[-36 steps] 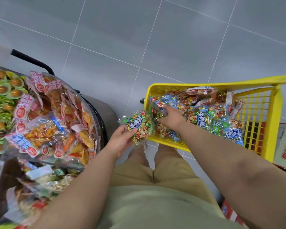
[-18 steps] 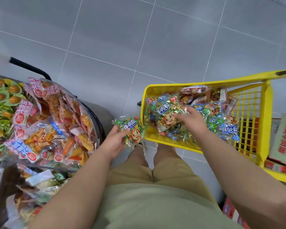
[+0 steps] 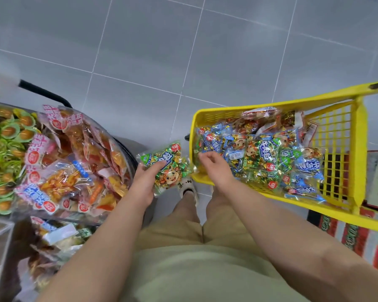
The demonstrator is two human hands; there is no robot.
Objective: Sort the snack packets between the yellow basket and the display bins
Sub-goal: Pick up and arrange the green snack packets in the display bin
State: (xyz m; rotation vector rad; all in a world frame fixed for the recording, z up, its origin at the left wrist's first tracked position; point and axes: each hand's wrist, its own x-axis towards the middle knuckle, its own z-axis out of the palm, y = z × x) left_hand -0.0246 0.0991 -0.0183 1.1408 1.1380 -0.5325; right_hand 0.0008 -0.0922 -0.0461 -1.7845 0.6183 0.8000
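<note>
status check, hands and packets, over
Left hand holds green packet. Right hand at yellow basket corner, fingers curled among packets, grip unclear. No obstruction seen.

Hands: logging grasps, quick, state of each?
Left hand: holds green crinkly plastic snack packet.
Right hand: curled over yellow plastic basket; cannot tell.

**What Else I Can See**

The floor (image 3: 140,51) is made of big grey tiles with thin pale lines. I am wearing tan shorts (image 3: 183,232) and a pale green shirt (image 3: 194,277). My white shoe (image 3: 187,186) peeks out past my knee. A black bar (image 3: 42,92) sticks out on the left. Red and green boxes (image 3: 358,240) sit low down on the right.
</note>
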